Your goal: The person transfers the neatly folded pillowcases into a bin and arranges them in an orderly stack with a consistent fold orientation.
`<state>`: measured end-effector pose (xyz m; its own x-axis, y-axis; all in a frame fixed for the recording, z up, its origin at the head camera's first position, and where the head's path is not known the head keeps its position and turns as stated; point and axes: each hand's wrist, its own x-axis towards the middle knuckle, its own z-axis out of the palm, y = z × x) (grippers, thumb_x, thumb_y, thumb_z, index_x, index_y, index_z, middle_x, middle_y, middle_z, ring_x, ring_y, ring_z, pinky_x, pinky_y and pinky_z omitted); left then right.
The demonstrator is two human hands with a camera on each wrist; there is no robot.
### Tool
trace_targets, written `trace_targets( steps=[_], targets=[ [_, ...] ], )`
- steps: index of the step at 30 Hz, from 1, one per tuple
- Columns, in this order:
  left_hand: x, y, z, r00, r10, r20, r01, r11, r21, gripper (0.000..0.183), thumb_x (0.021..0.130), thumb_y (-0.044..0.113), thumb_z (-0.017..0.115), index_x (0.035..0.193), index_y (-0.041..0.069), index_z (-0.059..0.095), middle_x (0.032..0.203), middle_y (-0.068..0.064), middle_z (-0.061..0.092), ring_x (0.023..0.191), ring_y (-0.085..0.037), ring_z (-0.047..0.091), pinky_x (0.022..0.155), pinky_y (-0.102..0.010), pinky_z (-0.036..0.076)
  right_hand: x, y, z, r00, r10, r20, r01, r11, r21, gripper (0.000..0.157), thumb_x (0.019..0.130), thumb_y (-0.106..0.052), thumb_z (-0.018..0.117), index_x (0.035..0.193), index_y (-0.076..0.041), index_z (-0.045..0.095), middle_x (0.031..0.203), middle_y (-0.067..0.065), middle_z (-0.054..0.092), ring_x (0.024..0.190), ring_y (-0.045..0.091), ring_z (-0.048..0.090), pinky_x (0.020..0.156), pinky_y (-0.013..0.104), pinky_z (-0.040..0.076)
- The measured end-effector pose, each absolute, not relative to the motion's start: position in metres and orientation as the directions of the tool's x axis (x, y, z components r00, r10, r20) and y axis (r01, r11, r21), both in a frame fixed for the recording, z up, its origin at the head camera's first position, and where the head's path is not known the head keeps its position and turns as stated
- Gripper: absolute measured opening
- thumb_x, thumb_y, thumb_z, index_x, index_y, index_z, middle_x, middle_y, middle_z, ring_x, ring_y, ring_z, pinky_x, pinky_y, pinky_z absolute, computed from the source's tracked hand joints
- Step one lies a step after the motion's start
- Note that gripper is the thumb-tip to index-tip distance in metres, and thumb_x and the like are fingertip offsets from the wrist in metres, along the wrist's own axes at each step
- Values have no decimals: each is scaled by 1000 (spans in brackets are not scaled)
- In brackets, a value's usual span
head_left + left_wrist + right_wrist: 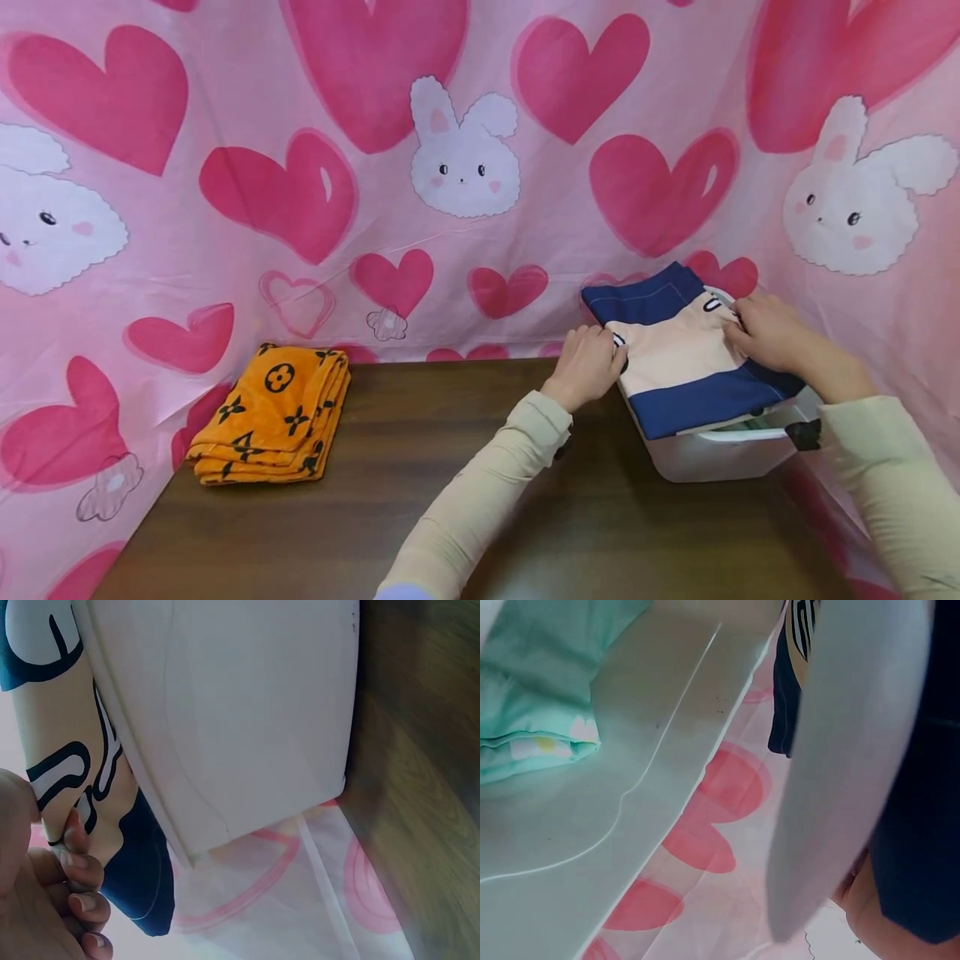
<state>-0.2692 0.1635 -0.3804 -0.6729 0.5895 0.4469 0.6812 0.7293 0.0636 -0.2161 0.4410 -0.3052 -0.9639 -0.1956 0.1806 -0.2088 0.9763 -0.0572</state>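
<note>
A folded cloth [678,354], navy at both ends and cream with black-and-white lettering in the middle, lies slanted over the top of a white plastic bin [720,458] at the right. My left hand [587,367] pinches the cloth's left edge; the left wrist view shows the curled fingers [86,870] beside the bin's outer wall. On the opposite edge, my right hand [776,337] grips the cloth between thumb and fingers. Inside the bin, a mint-green cloth [540,712] with a flower print shows in the right wrist view. A blurred pale strip partly covers the right hand there.
An orange folded blanket [277,412] with black motifs sits on the left of the brown wooden table [427,467]. Behind and at both sides hangs a pink curtain [390,200] printed with hearts and rabbits, close to the bin.
</note>
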Motion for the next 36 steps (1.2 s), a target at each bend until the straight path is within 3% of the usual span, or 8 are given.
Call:
trace_targets(
  steps=[8,23,31,36],
  targets=[
    [-265,172,-377,-652,604,458,706,704,76,36,107,36,46,83,15,62,84,0,64,81,-19,60,69,-30,43,-212,449,-306,-934,-223,281,-246,968,-51,18,93,-9,59,80,2,54,72,7,47,66,23,47,59,36,36],
    [-265,187,-376,-631,632,450,716,698,25,39,108,36,43,83,16,64,85,1,64,79,-17,57,70,-30,43,-208,455,-295,-952,-185,243,-200,979,-36,18,95,-11,58,85,4,54,72,7,49,71,26,49,63,38,36],
    [-266,195,-379,-661,610,438,692,721,40,35,107,36,44,96,13,68,93,-2,67,86,-19,62,76,-31,48,-209,459,-296,-940,-198,278,-217,975,-39,14,93,-9,59,83,1,56,69,4,47,69,23,48,61,37,34],
    [-267,199,-379,-650,606,458,695,718,38,35,106,36,46,95,13,69,91,-2,68,84,-19,63,73,-31,48,-211,462,-294,-945,-190,268,-209,977,-43,16,93,-9,58,81,-1,54,69,5,47,68,23,47,62,37,35]
  ],
)
